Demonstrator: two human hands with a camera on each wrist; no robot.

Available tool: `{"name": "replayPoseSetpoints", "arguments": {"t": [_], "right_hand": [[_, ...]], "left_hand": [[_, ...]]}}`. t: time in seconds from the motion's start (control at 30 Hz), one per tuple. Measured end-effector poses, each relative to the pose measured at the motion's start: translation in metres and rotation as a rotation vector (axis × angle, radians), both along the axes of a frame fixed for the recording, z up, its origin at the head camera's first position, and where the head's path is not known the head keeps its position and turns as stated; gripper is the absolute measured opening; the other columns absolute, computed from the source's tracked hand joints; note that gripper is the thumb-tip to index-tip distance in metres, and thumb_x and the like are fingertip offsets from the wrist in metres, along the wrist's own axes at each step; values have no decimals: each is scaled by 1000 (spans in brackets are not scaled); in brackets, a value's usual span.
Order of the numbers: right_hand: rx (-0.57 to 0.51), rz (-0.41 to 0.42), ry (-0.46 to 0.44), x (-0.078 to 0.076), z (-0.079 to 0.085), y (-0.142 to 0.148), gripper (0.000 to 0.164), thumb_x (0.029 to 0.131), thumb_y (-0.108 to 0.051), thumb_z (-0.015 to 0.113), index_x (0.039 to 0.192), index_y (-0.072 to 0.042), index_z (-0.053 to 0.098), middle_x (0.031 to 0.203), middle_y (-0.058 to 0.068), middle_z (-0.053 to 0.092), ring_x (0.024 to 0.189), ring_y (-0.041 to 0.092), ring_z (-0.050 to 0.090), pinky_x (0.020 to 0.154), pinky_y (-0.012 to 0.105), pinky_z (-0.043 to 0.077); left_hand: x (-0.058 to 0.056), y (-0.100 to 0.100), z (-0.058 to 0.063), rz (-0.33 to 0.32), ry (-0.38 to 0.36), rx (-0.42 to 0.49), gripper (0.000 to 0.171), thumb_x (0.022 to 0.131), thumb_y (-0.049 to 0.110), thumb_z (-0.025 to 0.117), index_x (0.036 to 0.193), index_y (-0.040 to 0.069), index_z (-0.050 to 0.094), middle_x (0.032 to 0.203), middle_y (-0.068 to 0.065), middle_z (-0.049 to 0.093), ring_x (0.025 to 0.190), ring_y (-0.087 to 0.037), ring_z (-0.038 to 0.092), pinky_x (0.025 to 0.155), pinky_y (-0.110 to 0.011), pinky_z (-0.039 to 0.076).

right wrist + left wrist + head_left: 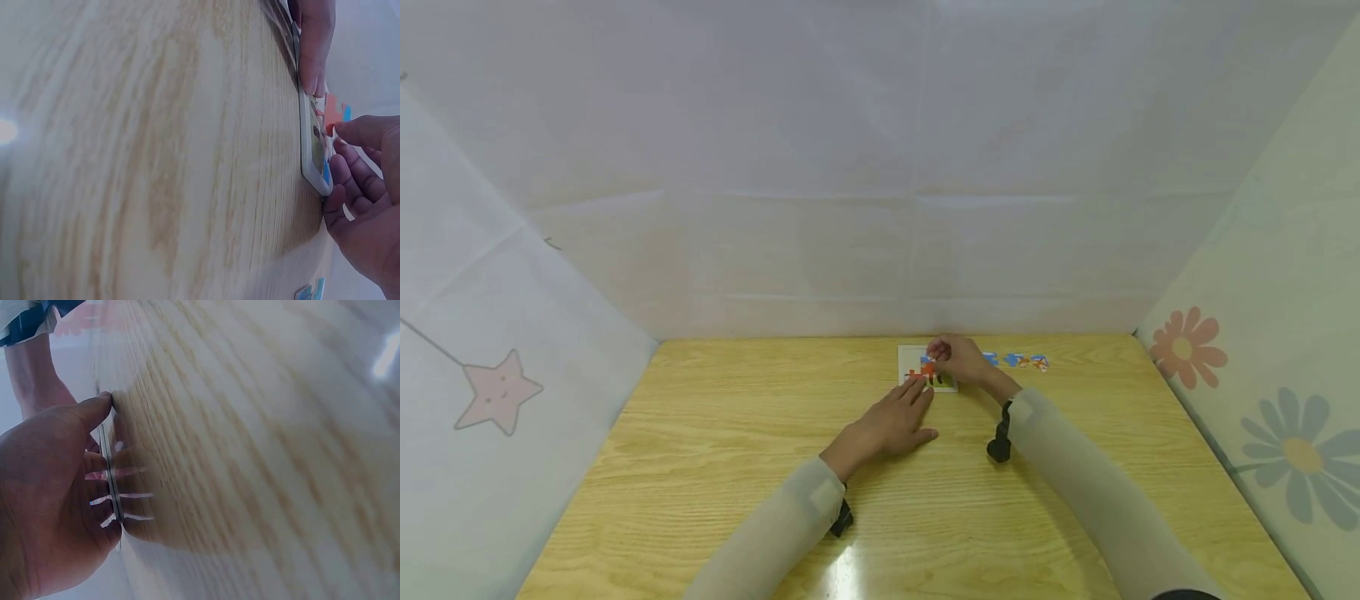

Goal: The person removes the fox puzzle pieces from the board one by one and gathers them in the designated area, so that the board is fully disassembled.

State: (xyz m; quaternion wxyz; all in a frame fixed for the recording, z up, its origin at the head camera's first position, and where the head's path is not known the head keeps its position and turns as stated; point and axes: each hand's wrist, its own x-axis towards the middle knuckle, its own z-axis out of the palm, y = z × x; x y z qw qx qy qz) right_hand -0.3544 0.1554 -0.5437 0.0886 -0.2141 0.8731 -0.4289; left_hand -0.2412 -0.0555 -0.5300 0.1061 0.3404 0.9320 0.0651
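Puzzle tray (pixel 907 358), shallow and light-rimmed, is placed at the far side of the wooden table (pixel 737 450), a little right of middle. Red, green and dark printed patches are seen inside its rim; pale base is left exposed along its left part.

Left hand (pixel 891 421): laid palm down, fingers extended, nothing grasped. Fingertips are rested on the near edge of the tray; thumb is spread to the right, off the tray.

Right hand (pixel 961 360): held over the right part of the tray, fingers curled. A red-and-blue puzzle piece (pixel 336 112) is pinched at the thumb and fingertips, tilted up from the tray surface in the right wrist view. Whether its lower edge is touching the tray cannot be told.

Loose pieces, blue with some orange and white, are laid in a row on the table, right of the tray: first piece (pixel 990 358) just beside the right hand, second piece (pixel 1017 360) next, third piece (pixel 1040 363) farthest right.

Black straps (pixel 1000 442) are worn at both wrists, by the cuffs of pale sleeves (pixel 1075 467). The table is bounded by pale hangings: a pink star (pixel 499 392) is printed at left, a red flower (pixel 1187 348) and a grey-blue flower (pixel 1300 457) at right.
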Motion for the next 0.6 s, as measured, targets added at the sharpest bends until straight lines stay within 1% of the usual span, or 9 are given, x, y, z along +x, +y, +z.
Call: {"name": "replayPoseSetpoints", "arguments": {"t": [0.07,0.13,0.2,0.3,0.43,0.47,0.6], "right_hand": [[-10,2,6,1,0,1,27,97,-1,73,123,4,68,108,12,70,97,22,67,87,37,57],[-19,1,7,2,1,1,27,97,-1,73,123,4,67,108,13,70,97,23,68,88,38,58],[-30,1,8,2,1,1,27,97,0,72,123,5,66,108,13,70,97,23,67,87,38,57],[-41,-4,11,2,1,2,26,97,-1,72,121,5,66,106,13,70,94,23,67,84,36,57],[-52,-7,16,3,1,3,24,97,-1,73,120,6,66,104,13,70,91,21,67,81,34,56],[-54,-8,15,3,1,3,24,98,-1,73,120,6,66,104,13,70,91,21,67,81,34,56],[-65,-12,-15,4,3,3,26,99,-2,72,122,7,65,103,12,72,91,22,69,83,36,58]], "left_hand": [[-6,-2,-11,2,-28,55,82,110,55,49,168,3,25,177,-17,14,164,-32,11,132,-48,17],[-14,-5,-26,-1,-52,116,86,108,60,50,168,4,25,177,-16,12,165,-31,7,132,-49,14],[-22,-7,-43,-10,-61,166,90,106,65,48,169,6,24,178,-14,9,165,-30,4,133,-48,10],[-28,-9,-54,-24,-44,185,93,105,70,45,169,6,24,178,-14,9,165,-30,3,133,-49,9],[-30,-10,-61,-29,-20,189,92,105,68,46,169,7,24,178,-14,9,165,-30,4,133,-49,11],[-31,-10,-62,-27,-24,197,91,105,67,48,169,7,24,178,-14,9,165,-29,4,133,-49,11],[-33,-9,-67,-21,0,138,91,106,69,42,170,9,20,178,-12,5,165,-28,1,133,-47,10]]}}
